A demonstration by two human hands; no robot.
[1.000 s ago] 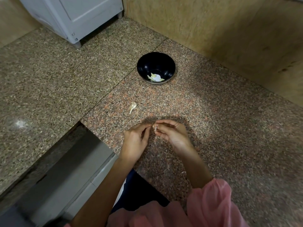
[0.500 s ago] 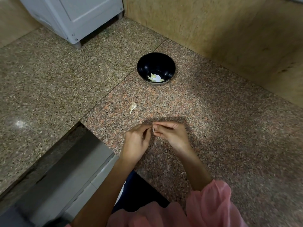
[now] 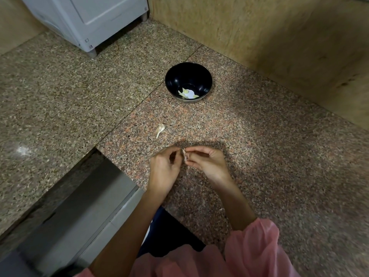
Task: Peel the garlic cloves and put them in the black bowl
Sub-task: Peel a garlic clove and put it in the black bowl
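hands: left hand (image 3: 163,168) and right hand (image 3: 209,164) pinch a garlic clove (image 3: 184,155)
black bowl (image 3: 188,81): 12 o'clock, peeled cloves inside
loose clove (image 3: 160,129): counter (image 3: 279,156), 11 o'clock

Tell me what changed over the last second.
Very little. Both hands, left and right, keep pinching the clove between them, fingertips shifting slightly as they work at its skin. The bowl and the loose clove on the counter stayed put.

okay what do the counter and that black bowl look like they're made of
Counter: looks like polished granite, going by the speckled pink, grey and black grain, the seam lines between slabs and a soft glare spot.
Black bowl: smooth and glossy, with faint highlights on the inner wall. It could be melamine, plastic or glazed ceramic; the look does not settle which.
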